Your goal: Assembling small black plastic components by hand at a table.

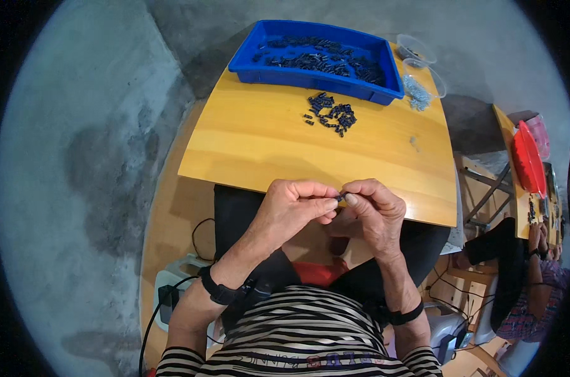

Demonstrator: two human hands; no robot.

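A yellow wooden table (253,144) stands beside a grey wall (77,81). Over its near edge, the left hand (292,204) and right hand (382,215) nearly meet, both pinching one small dark piece (341,197) (mostly hidden in the grip). Farther across lies a loose heap of dark pieces (339,117); beyond it, a blue tray (285,78) holds many more, with two clear tubs (439,83) by its right end.

Red basin (529,160) sits on nxt tbl (521,215), grey wall (77,157) at L.
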